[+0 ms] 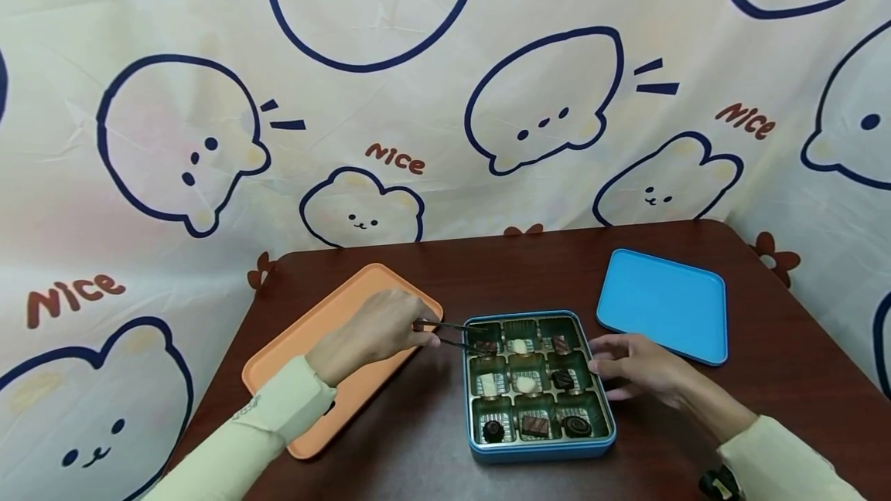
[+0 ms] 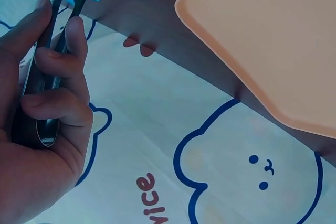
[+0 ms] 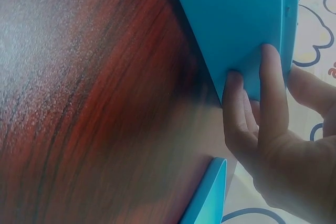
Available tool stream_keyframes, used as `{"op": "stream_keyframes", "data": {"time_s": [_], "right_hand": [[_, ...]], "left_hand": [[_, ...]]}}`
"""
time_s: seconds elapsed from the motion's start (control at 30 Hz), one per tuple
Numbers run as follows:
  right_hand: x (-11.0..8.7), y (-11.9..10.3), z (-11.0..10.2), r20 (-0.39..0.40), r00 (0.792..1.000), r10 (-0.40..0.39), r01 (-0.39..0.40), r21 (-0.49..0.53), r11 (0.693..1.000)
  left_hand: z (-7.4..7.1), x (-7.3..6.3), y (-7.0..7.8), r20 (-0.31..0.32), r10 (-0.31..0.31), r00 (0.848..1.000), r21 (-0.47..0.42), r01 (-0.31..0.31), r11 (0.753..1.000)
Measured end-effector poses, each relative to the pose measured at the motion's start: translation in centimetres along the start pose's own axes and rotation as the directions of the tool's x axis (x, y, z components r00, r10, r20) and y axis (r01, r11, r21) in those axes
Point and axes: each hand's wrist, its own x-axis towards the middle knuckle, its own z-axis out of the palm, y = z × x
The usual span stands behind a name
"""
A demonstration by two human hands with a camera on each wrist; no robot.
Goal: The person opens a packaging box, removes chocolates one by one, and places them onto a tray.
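Note:
My left hand grips a pair of dark tweezers, fingers curled round the handle. Their two arms reach apart into the back left compartment of a blue box, beside a brown chocolate. Whether the tips touch it, I cannot tell. Each compartment of the gold divided insert appears to hold one chocolate, some dark, some white, such as a round dark swirl at the front right. Against the box's right side rests my right hand, its fingers fairly straight on the wall and the thumb near the rim.
Under my left forearm lies an orange tray, angled on the dark wood table. A blue lid lies behind my right hand. Cloth printed with cartoon bears hangs round the table's far and side edges.

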Motion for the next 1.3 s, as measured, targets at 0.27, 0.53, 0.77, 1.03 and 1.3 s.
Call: {"op": "stream_keyframes", "data": {"time_s": [0.27, 0.53, 0.77, 1.03, 1.3], "right_hand": [[0.0, -0.2, 0.2, -0.013, 1.000, 0.015, -0.015, -0.002, 1.000], [-0.1, -0.2, 0.2, -0.011, 1.000, 0.002, -0.002, 0.005, 1.000], [-0.2, 0.0, 0.2, -0.009, 1.000, -0.003, 0.003, 0.013, 1.000], [-0.1, 0.1, 0.1, -0.008, 1.000, -0.001, 0.001, 0.012, 1.000], [-0.1, 0.0, 0.1, -0.012, 1.000, 0.007, -0.007, 0.012, 1.000]], "left_hand": [[-0.2, 0.7, 0.2, 0.036, 0.003, 0.999, 0.008, -0.004, 1.000], [-0.7, 1.6, 0.5, 0.102, -0.048, 0.994, -0.042, 0.052, 0.998], [-1.0, 2.6, 0.9, 0.154, -0.045, 0.987, -0.021, 0.049, 0.999], [-1.0, 3.5, 1.2, 0.174, -0.053, 0.983, -0.014, 0.057, 0.998], [-0.5, 4.1, 1.5, 0.194, -0.028, 0.981, 0.011, 0.026, 1.000]]}}
